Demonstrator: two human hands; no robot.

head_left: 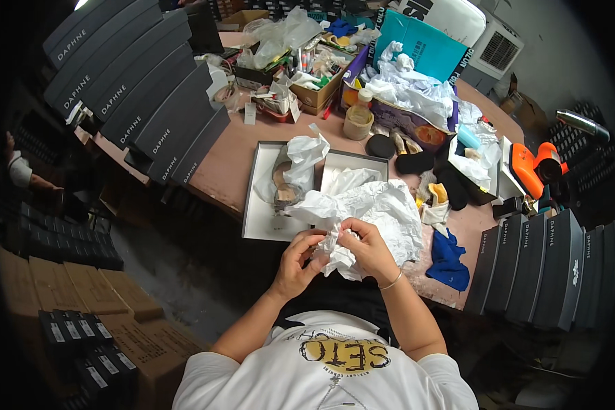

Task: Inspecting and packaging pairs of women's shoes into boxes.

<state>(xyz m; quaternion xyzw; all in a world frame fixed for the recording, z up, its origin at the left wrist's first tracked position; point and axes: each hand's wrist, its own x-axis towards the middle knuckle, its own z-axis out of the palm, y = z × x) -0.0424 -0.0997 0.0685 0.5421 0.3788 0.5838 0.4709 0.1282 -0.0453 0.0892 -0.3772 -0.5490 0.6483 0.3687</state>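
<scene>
Both hands are together near the table's front edge, closed on a crumpled sheet of white tissue paper (383, 205). My left hand (298, 265) pinches its bunched lower end from the left. My right hand (369, 247), with a bracelet at the wrist, grips the same bunch from the right. The paper's wider part spreads away over the table and the box edge. Just beyond lies an open shoebox (248, 205) with a white inside and dark rim. In it are more tissue and a greyish-brown item (283, 184), possibly a shoe, partly covered by paper.
Dark shoeboxes are stacked at the left (137, 102) and right (526, 273). A blue cloth (447, 261) lies right of my hands. Behind are a jar (357, 123), a purple box (424, 137) of tissue paper and an orange tool (526, 171). Brown cartons (150, 342) stand lower left.
</scene>
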